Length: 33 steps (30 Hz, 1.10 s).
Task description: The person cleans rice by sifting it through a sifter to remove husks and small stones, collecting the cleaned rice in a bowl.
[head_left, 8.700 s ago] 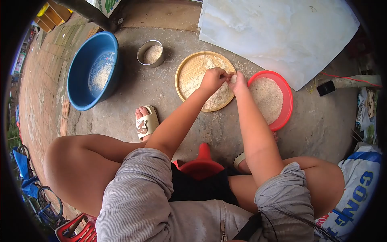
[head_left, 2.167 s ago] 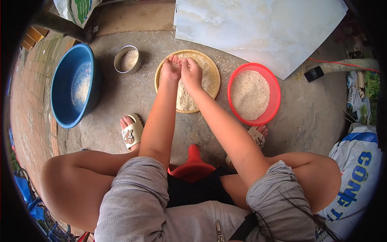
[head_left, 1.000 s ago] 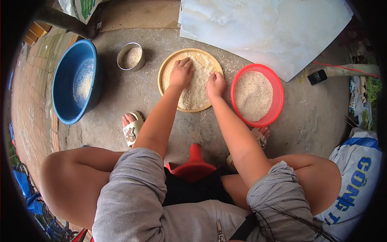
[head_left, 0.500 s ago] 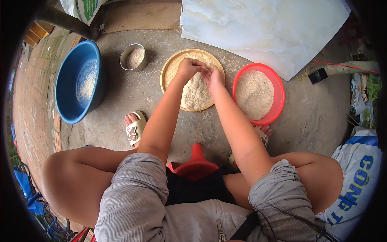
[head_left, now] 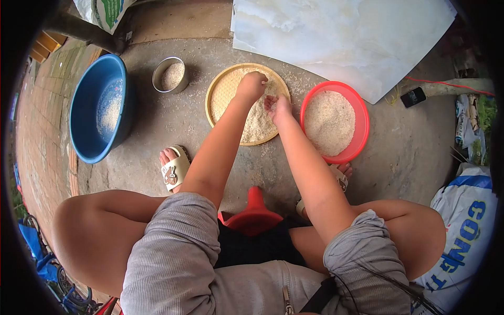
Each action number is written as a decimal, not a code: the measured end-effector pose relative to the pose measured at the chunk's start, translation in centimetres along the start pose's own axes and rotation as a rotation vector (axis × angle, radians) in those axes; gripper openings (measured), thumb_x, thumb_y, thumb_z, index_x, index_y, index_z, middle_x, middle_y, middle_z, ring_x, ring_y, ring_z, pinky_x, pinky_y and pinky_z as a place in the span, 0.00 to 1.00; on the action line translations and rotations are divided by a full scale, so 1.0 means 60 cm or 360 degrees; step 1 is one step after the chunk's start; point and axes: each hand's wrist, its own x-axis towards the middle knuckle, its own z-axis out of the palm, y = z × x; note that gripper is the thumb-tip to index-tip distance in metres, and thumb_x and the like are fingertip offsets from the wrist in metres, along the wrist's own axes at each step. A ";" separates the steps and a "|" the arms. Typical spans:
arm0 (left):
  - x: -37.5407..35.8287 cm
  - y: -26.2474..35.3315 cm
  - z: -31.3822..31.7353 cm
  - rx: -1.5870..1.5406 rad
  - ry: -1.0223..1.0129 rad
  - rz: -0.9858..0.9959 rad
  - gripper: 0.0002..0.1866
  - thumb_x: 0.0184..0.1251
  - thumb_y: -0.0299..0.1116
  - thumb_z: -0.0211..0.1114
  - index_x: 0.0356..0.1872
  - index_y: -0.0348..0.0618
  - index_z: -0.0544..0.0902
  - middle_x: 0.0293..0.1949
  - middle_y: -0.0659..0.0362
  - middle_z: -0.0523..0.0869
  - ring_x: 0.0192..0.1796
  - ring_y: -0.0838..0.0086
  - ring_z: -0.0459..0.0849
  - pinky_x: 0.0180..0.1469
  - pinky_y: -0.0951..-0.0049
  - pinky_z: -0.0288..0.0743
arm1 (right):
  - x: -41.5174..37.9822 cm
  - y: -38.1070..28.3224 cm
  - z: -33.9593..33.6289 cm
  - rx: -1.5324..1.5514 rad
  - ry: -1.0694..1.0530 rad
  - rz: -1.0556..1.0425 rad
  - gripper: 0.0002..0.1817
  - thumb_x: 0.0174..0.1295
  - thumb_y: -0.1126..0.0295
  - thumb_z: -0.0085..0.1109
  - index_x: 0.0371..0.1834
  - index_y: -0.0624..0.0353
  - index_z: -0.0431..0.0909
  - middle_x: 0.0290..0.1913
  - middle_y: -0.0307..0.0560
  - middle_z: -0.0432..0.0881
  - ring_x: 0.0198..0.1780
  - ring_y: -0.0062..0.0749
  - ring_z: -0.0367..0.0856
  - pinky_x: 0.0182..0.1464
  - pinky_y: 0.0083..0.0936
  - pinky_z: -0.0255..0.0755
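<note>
A round woven bamboo tray (head_left: 219,100) lies on the floor in front of me, with a heap of rice grains (head_left: 257,125) on its near right part. My left hand (head_left: 252,87) is over the far part of the tray, back upward, its fingers bent together in a pinch. What it pinches is too small to make out. My right hand (head_left: 279,107) is just nearer and to the right, over the tray's right side. Its palm is turned up and the fingers are loosely curled and apart; no held thing can be made out.
A red basin (head_left: 362,134) of rice stands right of the tray. To the left are a metal bowl (head_left: 182,85) with grains and a blue basin (head_left: 79,128). A marbled sheet (head_left: 336,42), a phone (head_left: 413,97) and a printed sack (head_left: 462,236) lie around; grains are scattered on the floor.
My hands were together at the fingertips over the tray and are now apart. The left hand has moved slightly away and up; the right has dropped a little nearer, its fingers more curled.
</note>
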 end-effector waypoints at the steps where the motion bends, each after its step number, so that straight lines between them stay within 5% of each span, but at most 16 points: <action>1: -0.005 0.006 0.010 0.0108 -0.0042 0.0049 0.11 0.48 0.27 0.63 0.36 0.45 0.85 0.36 0.53 0.84 0.40 0.59 0.82 0.44 0.66 0.76 | -0.009 -0.001 0.004 0.0000 0.0002 0.0001 0.22 0.67 0.56 0.36 0.33 0.66 0.72 0.31 0.51 0.78 0.28 0.35 0.76 0.32 0.28 0.73; 4: -0.017 0.017 0.029 0.0313 -0.0172 0.0031 0.12 0.49 0.27 0.61 0.37 0.44 0.84 0.42 0.52 0.81 0.46 0.60 0.80 0.48 0.66 0.75 | -0.023 0.001 0.010 -0.0003 0.0028 -0.0085 0.18 0.66 0.62 0.37 0.39 0.68 0.69 0.34 0.51 0.75 0.32 0.36 0.76 0.35 0.29 0.74; 10: -0.017 -0.024 0.015 0.0185 -0.0017 -0.0038 0.07 0.48 0.27 0.61 0.29 0.41 0.85 0.32 0.53 0.84 0.37 0.60 0.83 0.42 0.67 0.77 | 0.006 0.012 -0.003 -0.0044 -0.0015 -0.0111 0.24 0.67 0.58 0.33 0.38 0.72 0.70 0.32 0.55 0.78 0.29 0.40 0.79 0.35 0.32 0.78; 14: -0.001 -0.035 -0.039 -0.0205 0.0083 -0.0222 0.08 0.45 0.31 0.71 0.29 0.42 0.87 0.25 0.56 0.86 0.27 0.73 0.84 0.33 0.74 0.77 | 0.011 0.007 -0.010 0.0023 -0.0131 -0.0015 0.22 0.65 0.61 0.33 0.40 0.74 0.70 0.35 0.58 0.77 0.33 0.42 0.78 0.38 0.32 0.79; 16: 0.010 -0.019 -0.064 -0.0739 -0.0106 -0.0508 0.10 0.47 0.32 0.71 0.34 0.44 0.87 0.30 0.56 0.87 0.30 0.73 0.85 0.35 0.76 0.76 | 0.010 0.004 -0.008 0.0073 -0.0147 0.0002 0.22 0.65 0.63 0.34 0.40 0.75 0.69 0.36 0.59 0.76 0.35 0.42 0.78 0.40 0.33 0.79; 20: 0.017 0.033 -0.092 -0.1172 -0.0637 -0.0283 0.13 0.49 0.32 0.70 0.39 0.44 0.86 0.35 0.55 0.87 0.35 0.70 0.85 0.40 0.76 0.76 | 0.006 -0.001 -0.001 0.0327 -0.0251 0.0009 0.20 0.64 0.64 0.34 0.40 0.74 0.69 0.35 0.56 0.74 0.37 0.41 0.76 0.43 0.34 0.79; 22: 0.010 0.064 -0.104 -0.0146 -0.0665 0.0052 0.15 0.49 0.32 0.69 0.41 0.42 0.85 0.39 0.53 0.86 0.41 0.68 0.84 0.45 0.74 0.76 | 0.004 -0.004 0.002 0.0436 -0.0234 -0.0053 0.19 0.64 0.64 0.35 0.40 0.73 0.69 0.34 0.54 0.74 0.37 0.41 0.76 0.44 0.34 0.79; 25: 0.017 0.031 -0.067 -0.0211 -0.0423 -0.0053 0.14 0.50 0.31 0.67 0.40 0.41 0.85 0.38 0.54 0.86 0.42 0.67 0.84 0.46 0.71 0.76 | 0.004 -0.004 0.001 0.0602 -0.0148 0.0069 0.17 0.64 0.62 0.36 0.34 0.66 0.70 0.28 0.47 0.71 0.32 0.34 0.74 0.39 0.28 0.78; 27: 0.019 0.009 -0.046 -0.0227 -0.0265 -0.0142 0.13 0.51 0.31 0.65 0.39 0.41 0.84 0.39 0.52 0.86 0.42 0.65 0.84 0.46 0.70 0.76 | 0.008 -0.002 -0.005 0.0510 -0.0002 0.0190 0.15 0.63 0.60 0.38 0.26 0.58 0.68 0.21 0.40 0.67 0.22 0.27 0.69 0.24 0.21 0.69; 28: 0.017 0.000 -0.037 -0.0231 -0.0264 -0.0144 0.13 0.51 0.31 0.65 0.39 0.41 0.84 0.39 0.52 0.86 0.42 0.65 0.84 0.46 0.70 0.76 | 0.009 0.001 -0.011 0.0506 0.0000 0.0189 0.15 0.63 0.60 0.38 0.26 0.58 0.68 0.21 0.40 0.67 0.22 0.27 0.69 0.24 0.21 0.69; 31: 0.009 -0.012 -0.015 -0.0076 0.0037 -0.0167 0.13 0.48 0.28 0.62 0.38 0.41 0.84 0.36 0.50 0.85 0.41 0.58 0.83 0.47 0.65 0.76 | 0.004 0.006 -0.014 0.0176 0.0004 0.0251 0.17 0.66 0.56 0.38 0.20 0.50 0.61 0.13 0.33 0.59 0.12 0.21 0.55 0.13 0.20 0.48; 33: 0.005 -0.020 0.003 0.0080 0.0219 -0.0114 0.15 0.49 0.29 0.62 0.41 0.40 0.83 0.42 0.50 0.83 0.45 0.57 0.81 0.50 0.65 0.75 | -0.001 0.013 -0.012 0.0096 0.0020 0.0209 0.17 0.66 0.56 0.38 0.20 0.51 0.62 0.13 0.33 0.60 0.12 0.21 0.55 0.13 0.20 0.48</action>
